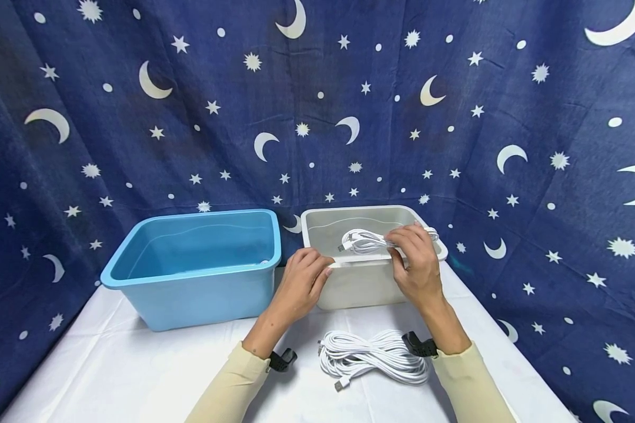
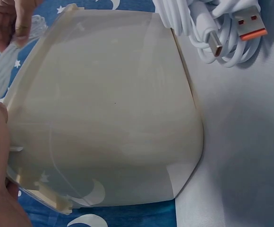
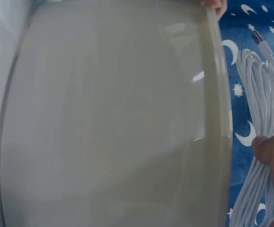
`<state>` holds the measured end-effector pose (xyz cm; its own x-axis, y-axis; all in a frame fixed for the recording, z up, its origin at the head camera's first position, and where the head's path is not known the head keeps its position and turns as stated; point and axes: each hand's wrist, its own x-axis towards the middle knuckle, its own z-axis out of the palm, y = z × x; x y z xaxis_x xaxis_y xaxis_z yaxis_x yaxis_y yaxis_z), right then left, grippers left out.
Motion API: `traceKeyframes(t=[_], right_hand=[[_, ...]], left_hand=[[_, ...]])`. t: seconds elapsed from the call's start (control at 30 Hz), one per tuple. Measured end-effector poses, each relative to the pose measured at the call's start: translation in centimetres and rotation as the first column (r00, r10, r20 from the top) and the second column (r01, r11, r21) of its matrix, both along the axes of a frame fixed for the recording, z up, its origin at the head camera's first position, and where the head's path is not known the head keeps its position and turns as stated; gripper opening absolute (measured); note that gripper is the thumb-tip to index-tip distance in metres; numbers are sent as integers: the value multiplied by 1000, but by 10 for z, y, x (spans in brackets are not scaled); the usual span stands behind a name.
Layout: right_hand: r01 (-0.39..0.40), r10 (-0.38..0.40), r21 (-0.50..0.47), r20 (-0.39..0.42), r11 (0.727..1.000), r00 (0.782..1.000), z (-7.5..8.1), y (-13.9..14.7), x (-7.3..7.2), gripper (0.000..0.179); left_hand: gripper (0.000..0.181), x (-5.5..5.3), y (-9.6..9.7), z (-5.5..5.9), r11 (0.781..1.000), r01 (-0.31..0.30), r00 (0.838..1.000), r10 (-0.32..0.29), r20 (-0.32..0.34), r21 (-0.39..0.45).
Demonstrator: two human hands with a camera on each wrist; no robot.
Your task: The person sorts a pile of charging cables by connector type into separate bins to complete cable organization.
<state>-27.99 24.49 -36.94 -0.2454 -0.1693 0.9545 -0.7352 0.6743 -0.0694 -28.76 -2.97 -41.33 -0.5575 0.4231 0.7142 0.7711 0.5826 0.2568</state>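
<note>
The right hand's fingers are pinching a white cable bundle (image 1: 367, 241) closely, with hardly any gap; from the right wrist I'm seeing the thumb (image 3: 263, 147) pressing across its strands. This right hand (image 1: 418, 264) is holding the bundle at the right part of the light grey bin (image 1: 362, 286), above the front rim, and the bundle is lying almost level, one looped end pointing left. A metal-tipped plug (image 3: 263, 45) is sticking out beyond that loop.

The left hand (image 1: 300, 283) is bending its fingers over the same bin's front rim, near the left corner, and gripping the edge narrowly; it is carrying no cable.

Between the forearms, a second white cable (image 1: 374, 356) is resting in a loose coil on the white tablecloth (image 1: 132, 364), just in front of the grey bin. One of its plugs (image 1: 341, 383) is pointing toward the person.

Further left, a larger blue bin (image 1: 201, 302) is standing beside the grey one, its opening facing up. Black bands (image 1: 283, 360) are circling both wrists below pale yellow sleeves (image 1: 222, 382). Behind everything, a dark blue cloth (image 1: 217, 141) is hanging, scattered with white moons and stars.
</note>
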Motion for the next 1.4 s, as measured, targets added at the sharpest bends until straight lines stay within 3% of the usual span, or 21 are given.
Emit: traceKeyframes(t=[0.3, 0.6, 1.4], right_hand=[[-12, 11, 19, 51, 1000, 999, -8, 0, -7, 37], [-4, 1, 45, 67, 999, 998, -8, -1, -3, 27], [-71, 14, 238, 230, 969, 973, -8, -2, 29, 24]], left_hand=[[29, 1, 0, 0, 1000, 4, 1000, -4, 0, 7], [28, 0, 0, 0, 1000, 3, 1000, -3, -17, 7], [28, 2, 0, 1, 1000, 1, 1000, -1, -18, 1]])
